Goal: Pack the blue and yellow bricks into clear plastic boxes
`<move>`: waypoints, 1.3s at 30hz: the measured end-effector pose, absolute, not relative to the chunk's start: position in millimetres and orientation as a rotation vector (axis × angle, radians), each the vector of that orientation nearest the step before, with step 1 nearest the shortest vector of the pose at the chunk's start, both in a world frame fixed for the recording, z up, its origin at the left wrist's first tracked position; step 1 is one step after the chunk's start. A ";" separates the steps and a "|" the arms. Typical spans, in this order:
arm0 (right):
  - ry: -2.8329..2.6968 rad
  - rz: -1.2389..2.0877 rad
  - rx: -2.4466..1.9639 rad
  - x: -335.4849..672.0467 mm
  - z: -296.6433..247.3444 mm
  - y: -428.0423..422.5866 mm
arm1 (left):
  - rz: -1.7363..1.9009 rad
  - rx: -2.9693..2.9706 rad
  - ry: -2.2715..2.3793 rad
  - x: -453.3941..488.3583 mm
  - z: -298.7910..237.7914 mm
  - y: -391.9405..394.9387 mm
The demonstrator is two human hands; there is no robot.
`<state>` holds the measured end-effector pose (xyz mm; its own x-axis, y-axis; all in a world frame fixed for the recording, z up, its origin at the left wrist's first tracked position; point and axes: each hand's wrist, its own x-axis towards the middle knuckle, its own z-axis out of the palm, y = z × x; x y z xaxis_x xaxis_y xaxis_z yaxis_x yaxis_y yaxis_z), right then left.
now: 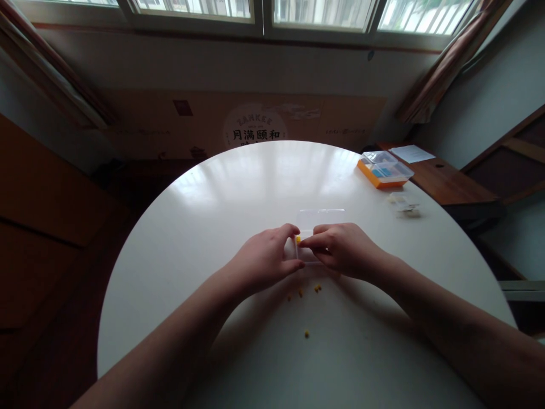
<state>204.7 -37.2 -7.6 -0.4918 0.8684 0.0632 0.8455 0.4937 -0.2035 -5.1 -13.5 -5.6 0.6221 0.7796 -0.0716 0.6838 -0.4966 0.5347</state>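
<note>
A small clear plastic box [297, 254] lies on the table with its transparent lid [322, 216] folded back on the far side. My left hand [267, 254] grips the left end of this box, fingers on the far edge and thumb at the near edge. Inside the left end sits a small yellow piece [298, 239]. My right hand [343, 245] reaches in from the right, fingers curled together and a fingertip at the yellow piece. Whether anything is pinched in those fingers is hidden. Several tiny yellow pieces [306, 334] are scattered on the near side of the box.
All this rests on a round white table [170, 295]. At its far right edge stands an orange-and-clear case [385, 170]. Nearer lies a small clear container [402, 201] with blurred contents. A wooden desk [455, 182] with a white paper [412, 154] adjoins on the right.
</note>
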 end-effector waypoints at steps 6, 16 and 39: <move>-2.566 0.198 -1.361 216.3 -9.6 -36.5 | 0.234 2.336 1.151 -5.0 -5.4 -13.4; -2.416 0.174 -1.326 251.9 19.3 -54.8 | 0.157 2.313 1.145 -7.1 2.1 -14.1; -2.766 0.463 -1.272 227.3 19.1 -74.7 | -0.264 2.290 0.930 -19.9 27.5 -14.8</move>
